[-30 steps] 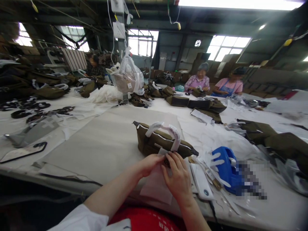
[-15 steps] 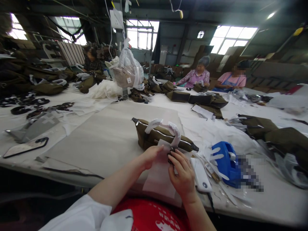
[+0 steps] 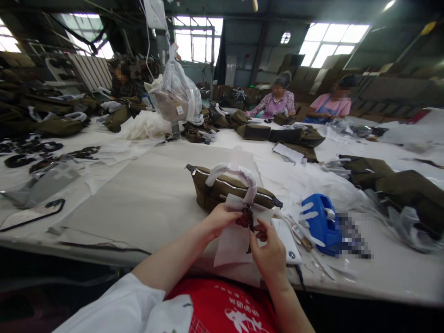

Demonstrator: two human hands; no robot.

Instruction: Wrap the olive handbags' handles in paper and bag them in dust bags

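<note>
An olive bag (image 3: 231, 187) with a silver zip stands on the table before me, its arched handle (image 3: 250, 178) wrapped in white. From the handle's near end hangs a small dark-and-reddish patterned charm (image 3: 244, 217) with a dark strap. My left hand (image 3: 224, 219) pinches the charm between thumb and fingers. At the strap's right side is my right hand (image 3: 268, 243), thumb and fingers closed on it. White paper (image 3: 232, 245) lies under the charm and hands.
To the right are a white power bank (image 3: 286, 238) and a blue holder (image 3: 321, 224). A phone (image 3: 33, 215) lies at the left. Olive bags (image 3: 367, 171) sit farther right. A plastic bag (image 3: 176, 92) hangs behind; people (image 3: 275, 99) work across the table.
My left hand has closed on the charm, which now shows its reddish pattern. My right hand has shifted slightly down and right, onto the strap. The whole view has moved a little.
</note>
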